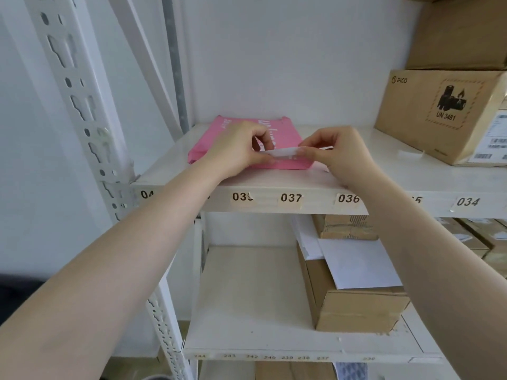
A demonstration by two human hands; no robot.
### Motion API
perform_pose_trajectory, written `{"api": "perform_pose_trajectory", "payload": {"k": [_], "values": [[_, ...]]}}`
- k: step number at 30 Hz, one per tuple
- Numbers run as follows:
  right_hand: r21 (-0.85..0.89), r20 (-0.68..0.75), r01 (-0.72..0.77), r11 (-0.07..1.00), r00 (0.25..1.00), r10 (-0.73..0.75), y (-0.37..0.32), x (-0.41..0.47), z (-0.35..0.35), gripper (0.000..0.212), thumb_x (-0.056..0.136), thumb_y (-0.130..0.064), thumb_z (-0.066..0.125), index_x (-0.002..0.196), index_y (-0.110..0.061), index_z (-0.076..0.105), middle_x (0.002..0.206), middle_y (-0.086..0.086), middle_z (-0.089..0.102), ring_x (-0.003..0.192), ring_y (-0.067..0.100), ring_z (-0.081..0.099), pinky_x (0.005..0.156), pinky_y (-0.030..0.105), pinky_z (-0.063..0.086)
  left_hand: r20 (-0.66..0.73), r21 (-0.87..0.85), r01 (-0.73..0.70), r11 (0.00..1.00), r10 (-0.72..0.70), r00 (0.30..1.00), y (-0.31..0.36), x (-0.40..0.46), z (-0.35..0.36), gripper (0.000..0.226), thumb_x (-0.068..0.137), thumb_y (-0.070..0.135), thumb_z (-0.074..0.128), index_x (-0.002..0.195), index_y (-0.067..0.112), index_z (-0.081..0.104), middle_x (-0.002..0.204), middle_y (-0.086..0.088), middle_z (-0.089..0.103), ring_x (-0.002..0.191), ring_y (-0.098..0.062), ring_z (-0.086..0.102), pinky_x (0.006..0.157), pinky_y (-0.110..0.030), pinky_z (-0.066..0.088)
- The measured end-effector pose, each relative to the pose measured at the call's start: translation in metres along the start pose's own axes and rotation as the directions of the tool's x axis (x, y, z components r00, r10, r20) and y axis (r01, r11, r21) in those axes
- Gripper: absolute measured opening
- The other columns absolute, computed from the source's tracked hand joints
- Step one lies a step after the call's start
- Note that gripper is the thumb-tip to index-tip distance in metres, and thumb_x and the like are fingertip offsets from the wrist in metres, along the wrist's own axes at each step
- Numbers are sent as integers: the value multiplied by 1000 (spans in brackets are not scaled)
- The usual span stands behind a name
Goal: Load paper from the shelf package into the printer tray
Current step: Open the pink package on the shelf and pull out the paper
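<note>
At frame centre, head view: pink paper package (241,141) flat on white shelf (411,171) above label 037 (291,198). Left hand (236,150) and right hand (340,152) each pinch the white flap (282,153) at its near end. Risk, judged: uneven pull tears wrapper or creases sheets; package may slide off shelf edge. Printer tray not visible.
</note>
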State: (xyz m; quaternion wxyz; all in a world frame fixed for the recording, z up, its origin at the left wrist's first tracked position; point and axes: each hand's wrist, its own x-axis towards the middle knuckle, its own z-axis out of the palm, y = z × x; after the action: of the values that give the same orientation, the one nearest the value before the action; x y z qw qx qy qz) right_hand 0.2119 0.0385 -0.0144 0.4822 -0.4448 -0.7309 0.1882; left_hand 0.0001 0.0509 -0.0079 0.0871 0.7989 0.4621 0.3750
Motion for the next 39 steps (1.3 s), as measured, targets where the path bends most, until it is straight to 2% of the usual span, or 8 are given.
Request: {"api": "perform_pose_trajectory", "payload": {"k": [4, 10, 16, 19, 24, 29, 33, 39], "values": [[133, -16, -37, 990, 999, 39, -3, 4, 5, 13, 77, -13, 76, 84, -3, 71, 84, 18, 72, 71, 15, 60, 72, 25, 47, -61, -1, -8, 1000, 8, 998, -2, 1, -8, 25, 61, 37, 86, 69, 18, 71, 64, 9, 64, 59, -7, 54, 58, -25, 42], [62, 49, 34, 998, 998, -37, -14, 8, 23, 18, 68, -13, 83, 79, -13, 69, 70, -2, 65, 59, 2, 55, 62, 18, 44, -1, -141, 38, 989, -39, 999, -3, 5, -15, 23, 68, 27, 83, 69, 14, 65, 48, 14, 56, 42, 5, 44, 46, -7, 33], [147, 12, -93, 985, 996, 92, -8, 13, 25, 12, 71, -21, 81, 70, -14, 71, 61, 1, 63, 56, 10, 51, 55, 23, 39, 94, -174, 23, 985, -6, 996, -2, 2, -16, 22, 71, 18, 82, 83, 11, 65, 68, 9, 60, 56, 5, 51, 57, -8, 39], [208, 18, -130, 970, 992, 129, -6, 14, 25, 11, 70, -18, 81, 67, -15, 71, 55, -6, 63, 53, 9, 51, 50, 19, 40, 95, -69, 29, 997, -23, 995, -4, -1, -20, 25, 68, 26, 84, 86, 12, 72, 64, 17, 59, 51, 15, 50, 50, 0, 34], [267, 24, -168, 949, 985, 168, -7, 16, 26, 12, 71, -16, 81, 68, -12, 70, 50, -7, 60, 44, 8, 47, 42, 19, 37, 64, -95, 67, 993, -61, 996, -8, 4, -23, 22, 69, 23, 83, 80, 7, 74, 56, 12, 57, 43, 11, 47, 46, -3, 31], [271, 27, -116, 956, 993, 113, -10, 15, 29, 8, 73, -17, 80, 78, -15, 74, 59, -10, 67, 53, 3, 56, 49, 15, 41, 56, -40, 77, 996, -75, 996, -8, 15, -29, 18, 66, 33, 84, 59, 27, 68, 37, 18, 52, 38, 5, 43, 41, -9, 28], [192, 58, -83, 978, 996, 73, -16, 14, 39, 27, 71, -26, 81, 84, -4, 75, 68, 4, 58, 60, 9, 46, 54, 17, 33, 87, -53, 56, 997, -51, 995, -10, 13, -29, 20, 69, 34, 82, 58, 27, 66, 35, 18, 48, 36, 2, 39, 39, -11, 26], [235, 60, -155, 960, 988, 145, -16, 16, 42, 19, 73, -15, 79, 87, -2, 74, 78, 13, 65, 68, 17, 55, 63, 25, 42, 126, -52, 0, 999, 7, 992, -18, 1, -32, 23, 60, 38, 86, 73, 29, 68, 60, 23, 64, 55, 10, 54, 53, -7, 40]]}}
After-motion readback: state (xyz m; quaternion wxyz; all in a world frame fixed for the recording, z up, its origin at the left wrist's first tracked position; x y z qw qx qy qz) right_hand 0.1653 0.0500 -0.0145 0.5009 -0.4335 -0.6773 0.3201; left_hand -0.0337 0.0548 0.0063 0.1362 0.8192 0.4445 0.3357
